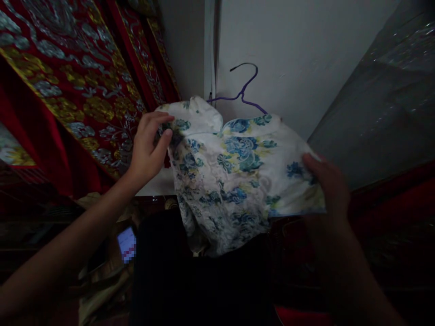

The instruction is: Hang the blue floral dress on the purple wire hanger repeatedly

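Note:
A white blouse with a blue, green and yellow flower print hangs on a thin purple clothes hanger in front of me. Its collar is edged in pale blue, and the lower part is creased. My left hand is at the shoulder and sleeve on the left, with bent fingers and thumb on the cloth. On the other side, my right hand grips the sleeve, thumb on top; its fingers are hidden behind the fabric. The hanger's dark hook stands free above the collar.
Red cloth with gold and silver embroidery hangs at the left. Behind the blouse is a pale wall, with clear plastic sheeting at the right. A lit phone screen shows low on the left.

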`<state>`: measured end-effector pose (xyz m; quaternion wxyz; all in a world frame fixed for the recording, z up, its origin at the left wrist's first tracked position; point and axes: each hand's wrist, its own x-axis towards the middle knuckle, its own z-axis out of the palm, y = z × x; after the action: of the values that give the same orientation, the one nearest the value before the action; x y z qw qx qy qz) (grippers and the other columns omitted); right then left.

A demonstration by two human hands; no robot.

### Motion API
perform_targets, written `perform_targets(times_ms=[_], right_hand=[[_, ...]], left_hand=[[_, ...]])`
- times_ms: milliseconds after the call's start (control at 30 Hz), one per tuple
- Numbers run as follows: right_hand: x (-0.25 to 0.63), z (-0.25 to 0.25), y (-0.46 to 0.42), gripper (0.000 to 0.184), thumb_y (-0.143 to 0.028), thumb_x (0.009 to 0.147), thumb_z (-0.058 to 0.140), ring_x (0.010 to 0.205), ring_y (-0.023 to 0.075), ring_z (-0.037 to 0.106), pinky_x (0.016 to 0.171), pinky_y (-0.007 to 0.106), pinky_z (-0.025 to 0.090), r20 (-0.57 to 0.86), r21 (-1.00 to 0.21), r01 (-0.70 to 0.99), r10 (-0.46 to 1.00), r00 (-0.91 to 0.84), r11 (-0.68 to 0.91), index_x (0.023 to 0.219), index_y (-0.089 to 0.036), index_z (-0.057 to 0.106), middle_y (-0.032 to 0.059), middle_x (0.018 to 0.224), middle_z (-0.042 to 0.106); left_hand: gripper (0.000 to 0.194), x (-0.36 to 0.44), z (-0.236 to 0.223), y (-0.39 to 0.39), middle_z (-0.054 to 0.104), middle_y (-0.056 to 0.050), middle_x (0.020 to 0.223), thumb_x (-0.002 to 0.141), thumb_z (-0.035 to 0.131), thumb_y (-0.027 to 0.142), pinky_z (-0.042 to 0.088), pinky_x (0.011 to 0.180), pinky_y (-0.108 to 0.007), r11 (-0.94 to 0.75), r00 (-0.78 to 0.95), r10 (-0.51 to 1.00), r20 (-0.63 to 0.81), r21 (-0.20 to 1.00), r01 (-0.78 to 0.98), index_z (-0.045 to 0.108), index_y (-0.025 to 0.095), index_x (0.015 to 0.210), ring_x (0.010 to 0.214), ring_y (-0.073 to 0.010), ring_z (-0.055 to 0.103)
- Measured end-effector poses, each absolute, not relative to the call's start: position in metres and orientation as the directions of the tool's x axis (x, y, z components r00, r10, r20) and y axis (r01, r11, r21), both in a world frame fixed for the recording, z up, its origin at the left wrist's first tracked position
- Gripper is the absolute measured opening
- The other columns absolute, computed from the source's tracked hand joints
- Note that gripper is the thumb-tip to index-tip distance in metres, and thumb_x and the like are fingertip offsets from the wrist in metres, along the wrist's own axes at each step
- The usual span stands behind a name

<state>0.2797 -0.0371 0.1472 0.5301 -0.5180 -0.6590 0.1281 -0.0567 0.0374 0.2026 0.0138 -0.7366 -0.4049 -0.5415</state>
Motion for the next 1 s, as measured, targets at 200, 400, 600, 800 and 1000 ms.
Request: perform_targets(times_ms=[200,400,600,800,1000], right_hand=[[0.217,0.138,-0.106,0.066,-0.046,0.085,0.076,0.106,0.0264,0.069,0.089,0.037,0.060,0.389,-0.728,0.249,0.684,-0.617,0.639,0.143,-0.026,0.055,0.0092,0.126,0.069],[0.227,0.119,-0.058,0.035,-0.039,0.097,0.064,0.128,0.0218,0.059,0.112,0.040,0.045,0.450,-0.740,0.155,0.654,-0.609,0.654,0.129,-0.026,0.066,0.0088,0.136,0.062],[0.237,0.070,0.012,0.041,-0.048,0.091,0.066,0.133,0.0270,0.053,0.112,0.046,0.043,0.541,-0.757,0.270,0.802,-0.252,0.595,0.125,-0.025,0.068,0.0113,0.138,0.060],[0.238,0.070,0.027,0.043,-0.063,0.081,0.071,0.058,0.0139,0.058,0.054,0.025,0.046,0.240,-0.971,-0.050,0.930,-0.280,0.235,0.074,-0.020,0.069,-0.0009,0.064,0.063],[0.247,0.130,0.072,0.047,-0.065,0.063,0.083,0.052,0.0154,0.057,0.051,0.028,0.047,0.325,-0.906,-0.229,0.932,0.160,0.356,0.075,-0.022,0.067,-0.0023,0.058,0.062]], left_hand=[[0.029,-0.010,0.218,-0.021,0.071,-0.011,0.101,0.095,0.057,0.038,0.058,0.081,-0.034,-0.200,0.251,0.939,0.236,0.967,-0.161,0.071,0.014,0.105,0.091,-0.0213,0.068],[0.024,-0.049,0.209,-0.048,0.053,0.004,0.069,0.090,0.068,0.031,0.021,0.037,-0.014,0.286,0.503,0.829,-0.242,0.958,-0.009,0.068,0.018,0.110,0.042,-0.0020,0.024],[0.038,-0.095,0.204,-0.040,0.050,0.003,0.064,0.092,0.062,0.054,0.024,0.044,-0.017,-0.009,0.514,0.812,-0.277,0.874,0.485,0.072,0.017,0.097,0.051,-0.0072,0.036],[0.031,-0.095,0.197,-0.005,0.060,-0.001,0.074,0.091,0.062,0.048,0.044,0.061,-0.025,-0.410,0.308,0.911,0.276,0.698,0.587,0.069,0.017,0.088,0.066,-0.0147,0.055],[0.027,-0.079,0.175,0.000,0.064,-0.011,0.111,0.093,0.059,0.029,0.045,0.099,-0.044,-0.585,0.234,0.500,0.834,0.126,0.801,0.064,0.018,0.118,0.109,-0.0280,0.058]])
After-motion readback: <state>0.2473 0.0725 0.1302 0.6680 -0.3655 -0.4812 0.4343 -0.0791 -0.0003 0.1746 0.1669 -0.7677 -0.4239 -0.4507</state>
